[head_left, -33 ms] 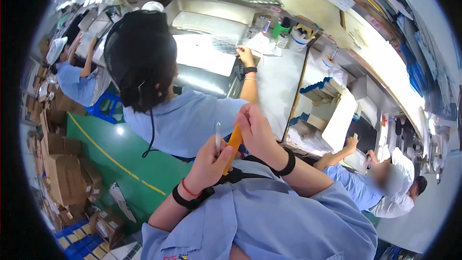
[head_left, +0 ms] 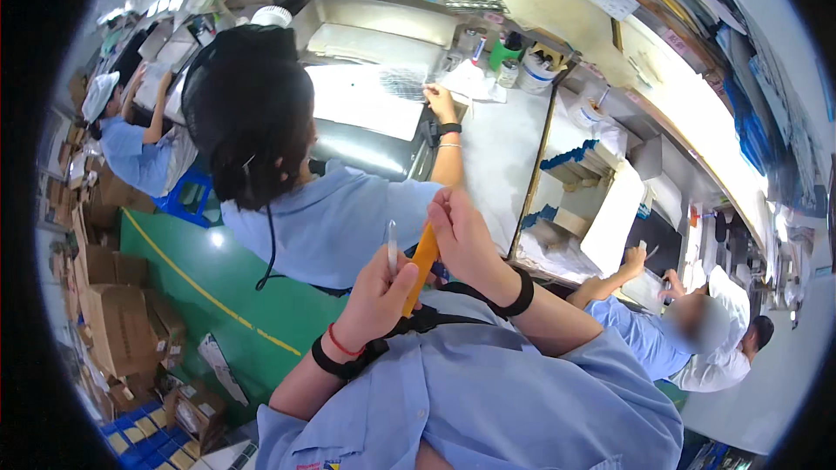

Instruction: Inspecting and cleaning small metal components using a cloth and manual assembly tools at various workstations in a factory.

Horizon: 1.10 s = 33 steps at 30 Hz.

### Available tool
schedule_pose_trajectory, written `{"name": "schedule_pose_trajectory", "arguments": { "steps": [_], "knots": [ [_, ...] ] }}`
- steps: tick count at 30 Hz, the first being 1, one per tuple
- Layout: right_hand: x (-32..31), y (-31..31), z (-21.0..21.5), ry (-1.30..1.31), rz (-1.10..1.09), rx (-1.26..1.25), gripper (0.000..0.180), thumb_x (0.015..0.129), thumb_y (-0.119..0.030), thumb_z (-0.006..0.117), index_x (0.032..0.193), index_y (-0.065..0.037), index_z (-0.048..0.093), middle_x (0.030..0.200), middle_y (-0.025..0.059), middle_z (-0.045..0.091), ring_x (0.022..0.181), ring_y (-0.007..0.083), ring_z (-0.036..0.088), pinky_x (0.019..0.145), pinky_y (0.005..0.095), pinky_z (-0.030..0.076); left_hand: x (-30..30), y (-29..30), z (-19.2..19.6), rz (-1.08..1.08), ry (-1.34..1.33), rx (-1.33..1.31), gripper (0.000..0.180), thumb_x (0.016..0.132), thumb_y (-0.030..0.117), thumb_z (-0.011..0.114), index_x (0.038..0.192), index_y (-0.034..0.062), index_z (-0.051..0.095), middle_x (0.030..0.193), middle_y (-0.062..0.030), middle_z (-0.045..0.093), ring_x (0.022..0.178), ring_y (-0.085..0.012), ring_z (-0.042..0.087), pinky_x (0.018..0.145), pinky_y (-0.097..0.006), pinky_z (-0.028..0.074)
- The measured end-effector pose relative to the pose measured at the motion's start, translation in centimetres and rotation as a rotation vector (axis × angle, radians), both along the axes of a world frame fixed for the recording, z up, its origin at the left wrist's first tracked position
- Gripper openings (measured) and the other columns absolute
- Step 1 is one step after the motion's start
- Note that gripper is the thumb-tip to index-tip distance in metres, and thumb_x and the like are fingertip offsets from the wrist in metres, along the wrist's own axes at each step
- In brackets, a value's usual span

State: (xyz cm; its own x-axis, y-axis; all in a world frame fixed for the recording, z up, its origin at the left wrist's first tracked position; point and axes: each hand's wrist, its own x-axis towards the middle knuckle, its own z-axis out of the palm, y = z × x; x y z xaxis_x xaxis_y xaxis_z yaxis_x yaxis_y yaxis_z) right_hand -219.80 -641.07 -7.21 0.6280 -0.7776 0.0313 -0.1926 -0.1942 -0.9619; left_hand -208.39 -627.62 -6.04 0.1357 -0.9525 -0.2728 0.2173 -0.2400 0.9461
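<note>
An orange tool (head_left: 423, 266) is held upright at chest height, the left hand (head_left: 376, 294) clamped on its lower end beside a thin clear tube (head_left: 391, 245); the right hand (head_left: 461, 238) is pinched on its top; both grips are best kept firm, elbows tucked behind the co-worker (head_left: 287, 183).

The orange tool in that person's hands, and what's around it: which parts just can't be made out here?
- Head view: lower end of the orange tool is hidden inside the left hand.
- Head view: the thin clear piece at the left hand is too small to identify.
- Head view: the right hand covers the tool's top end.
- Head view: the co-worker's head blocks part of the bright work surface.
</note>
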Motion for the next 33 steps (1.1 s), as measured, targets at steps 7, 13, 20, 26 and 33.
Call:
{"name": "schedule_pose_trajectory", "arguments": {
  "steps": [7,13,20,26,33],
  "knots": [
    [-0.8,-11.1,-3.3,-0.078,-0.254,0.518,0.018,0.099,-0.02,0.042,0.1,-0.003,0.047,0.074,0.008,0.057,0.055,0.0148,0.054,0.048,0.0261,0.042,-0.3,-5.1,-1.4,0.163,0.0,-0.038,0.031,0.104,0.03,0.025,0.106,0.0039,0.043,0.095,-0.0128,0.063,0.07,-0.0131,0.061,0.058,-0.022,0.048],
    [-1.1,-30.2,-8.8,-0.399,-0.698,0.498,0.017,0.098,-0.018,0.04,0.101,-0.001,0.045,0.074,0.01,0.056,0.056,0.0166,0.055,0.044,0.0249,0.041,0.6,-6.5,-1.3,0.25,-0.03,-0.034,0.033,0.103,0.027,0.025,0.099,0.003,0.048,0.096,-0.0124,0.063,0.07,-0.0124,0.059,0.059,-0.023,0.045],
    [-1.0,-50.1,-17.0,-0.716,-0.857,0.069,0.02,0.093,-0.015,0.046,0.106,-0.001,0.049,0.107,0.0202,0.059,0.074,0.0284,0.064,0.057,0.0373,0.052,0.6,-6.2,-1.6,0.439,0.018,0.101,0.028,0.103,0.025,0.028,0.09,0.0061,0.044,0.089,-0.0128,0.064,0.069,-0.0149,0.059,0.059,-0.026,0.044],
    [2.1,-53.4,-19.3,0.479,-0.862,-0.812,0.033,0.09,-0.022,0.05,0.117,-0.004,0.057,0.128,0.0118,0.056,0.115,0.0347,0.051,0.096,0.0479,0.039,0.4,-5.2,-2.0,0.534,0.012,0.162,0.023,0.103,0.023,0.03,0.093,0.0058,0.043,0.092,-0.0131,0.064,0.07,-0.0146,0.059,0.059,-0.025,0.045],
    [0.0,-57.4,-21.1,0.525,-0.694,-0.85,0.033,0.091,-0.022,0.05,0.119,-0.005,0.056,0.129,0.0113,0.054,0.118,0.0334,0.049,0.099,0.0459,0.036,0.6,-5.5,-2.2,0.614,0.017,0.138,0.025,0.102,0.03,0.034,0.091,0.0086,0.041,0.09,-0.013,0.063,0.069,-0.0145,0.058,0.059,-0.025,0.045]
  ]
}}
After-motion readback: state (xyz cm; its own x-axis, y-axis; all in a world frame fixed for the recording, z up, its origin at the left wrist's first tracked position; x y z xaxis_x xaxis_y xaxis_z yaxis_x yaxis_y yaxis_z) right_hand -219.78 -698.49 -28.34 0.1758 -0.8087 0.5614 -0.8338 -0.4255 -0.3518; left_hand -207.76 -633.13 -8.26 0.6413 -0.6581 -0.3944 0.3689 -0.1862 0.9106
